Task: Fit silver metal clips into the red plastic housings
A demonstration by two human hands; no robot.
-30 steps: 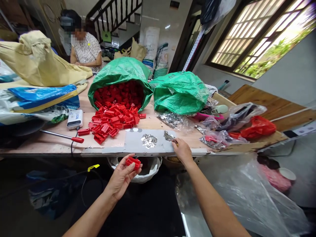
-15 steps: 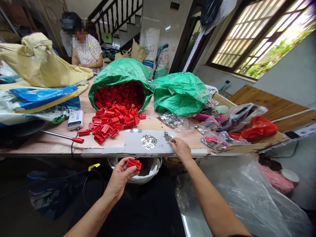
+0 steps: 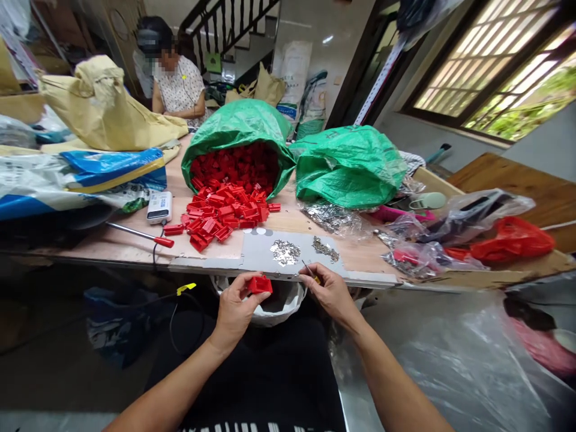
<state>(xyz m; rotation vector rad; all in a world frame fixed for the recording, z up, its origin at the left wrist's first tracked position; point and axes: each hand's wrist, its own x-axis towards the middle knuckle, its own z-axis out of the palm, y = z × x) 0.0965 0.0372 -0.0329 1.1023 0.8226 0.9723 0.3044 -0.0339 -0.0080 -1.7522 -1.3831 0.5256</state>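
Fingers of your left hand (image 3: 234, 307) are closed around a red plastic part (image 3: 260, 285), pressing it against your thumb just above the near edge of the wooden table (image 3: 112, 249). Fingers of your right hand (image 3: 332, 295) pinch a thin metal tool (image 3: 308, 270) that looks like tweezers, though it is too fine here to be sure. Its tip points up and left, away from your left hand, and a speck of yellow shows at your fingertips. Your two hands are near each other but not touching.

Just ahead of your fingers lies a grey sheet (image 3: 256, 252) on the tabletop, carrying a heap of silver metal pieces (image 3: 285, 252), with a smaller heap of the same pieces (image 3: 326, 248) to its right. Beyond your left hand, a spill of red plastic parts (image 3: 225, 216) runs out of the mouth of a green woven sack (image 3: 238, 126), and a second green sack (image 3: 348, 168) sits to its right. A clear plastic bag of metal pieces (image 3: 330, 217) lies beyond your right hand. Below your hands hangs a white plastic bag (image 3: 288, 306). Farther left of your fingers are a red-handled screwdriver (image 3: 148, 236) and a white power bank (image 3: 159, 207). A seated person (image 3: 177, 84) is at the far end of the table.
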